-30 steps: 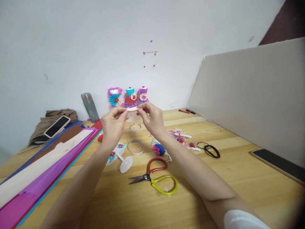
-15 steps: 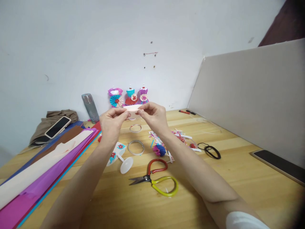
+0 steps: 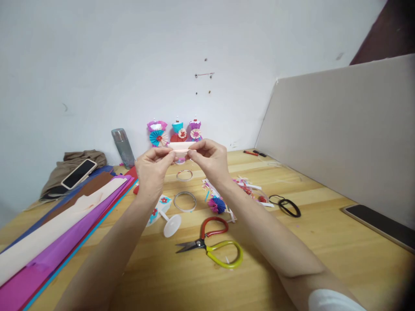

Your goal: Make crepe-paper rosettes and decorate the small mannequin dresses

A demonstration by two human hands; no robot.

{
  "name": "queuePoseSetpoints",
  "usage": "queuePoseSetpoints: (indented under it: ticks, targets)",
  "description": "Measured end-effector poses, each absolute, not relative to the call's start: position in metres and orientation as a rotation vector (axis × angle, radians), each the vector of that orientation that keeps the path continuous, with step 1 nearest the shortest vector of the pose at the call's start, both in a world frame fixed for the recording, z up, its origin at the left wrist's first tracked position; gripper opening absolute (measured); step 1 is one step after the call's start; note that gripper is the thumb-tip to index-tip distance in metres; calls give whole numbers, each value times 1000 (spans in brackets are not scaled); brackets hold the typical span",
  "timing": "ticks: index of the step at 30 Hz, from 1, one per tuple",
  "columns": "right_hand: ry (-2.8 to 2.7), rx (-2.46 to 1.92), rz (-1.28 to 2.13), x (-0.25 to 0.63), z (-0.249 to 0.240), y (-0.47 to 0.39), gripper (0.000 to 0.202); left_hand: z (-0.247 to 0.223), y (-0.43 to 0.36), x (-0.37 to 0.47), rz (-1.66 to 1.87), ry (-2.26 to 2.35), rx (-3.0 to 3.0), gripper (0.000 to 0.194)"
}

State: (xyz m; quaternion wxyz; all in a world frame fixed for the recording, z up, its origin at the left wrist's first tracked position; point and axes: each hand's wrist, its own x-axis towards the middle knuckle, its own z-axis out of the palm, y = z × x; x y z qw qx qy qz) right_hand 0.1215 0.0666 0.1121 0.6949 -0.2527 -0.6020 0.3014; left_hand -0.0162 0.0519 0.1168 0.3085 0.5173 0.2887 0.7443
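Note:
Between my two hands a strip of pale peach paper (image 3: 180,146) is held up above the table, with a fold along its lower edge. My left hand (image 3: 153,166) pinches its left end between thumb and fingers, and my right hand (image 3: 209,160) pinches the right end. Below them two rolls of tape, a smaller roll (image 3: 184,175) and a larger roll (image 3: 185,201), lie flat. A white stand (image 3: 171,224) with a round base lies on its side, its body decorated with red and blue flowers. Nearer to me lie open scissors (image 3: 202,244) with one red and one yellow handle.
Three small dress figures (image 3: 177,129) stand against the wall. Stacked coloured paper (image 3: 65,224), a phone (image 3: 78,174) on brown cloth and a bottle (image 3: 122,149) are left. Paper scraps, a pleated rosette (image 3: 216,204), a black hair tie (image 3: 289,207) and another phone (image 3: 379,224) are right.
The peach paper has tilted so that more of its upper face shows, and its lower fold looks flatter. Both hands keep their pinch and have hardly moved.

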Motion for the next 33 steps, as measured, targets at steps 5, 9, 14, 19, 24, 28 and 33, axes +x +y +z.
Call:
queuePoseSetpoints:
  ticks: [5, 9, 14, 19, 24, 28, 33]
  targets:
    - [-1351, -566, 659, 121, 113, 65, 9, 116, 51, -16, 1981, 814, 1404, 11]
    - [-1350, -561, 681, 121, 114, 64, 9, 117, 49, -16, 2003, 854, 1450, 11]
    - [-1355, -554, 701, 122, 114, 64, 9, 117, 49, -17, 2015, 860, 1476, 11]
    - [-1374, -558, 670, 123, 114, 65, 9, 115, 50, -17, 2006, 883, 1513, 12]
    - [-1402, -549, 600, 122, 111, 67, 9, 114, 52, -19, 2013, 871, 1531, 13]
    - [-1406, -571, 552, 121, 108, 68, 10, 114, 54, -20, 1995, 846, 1502, 15]
    - [-1406, -565, 554, 122, 109, 68, 8, 117, 51, -20, 1998, 823, 1517, 12]
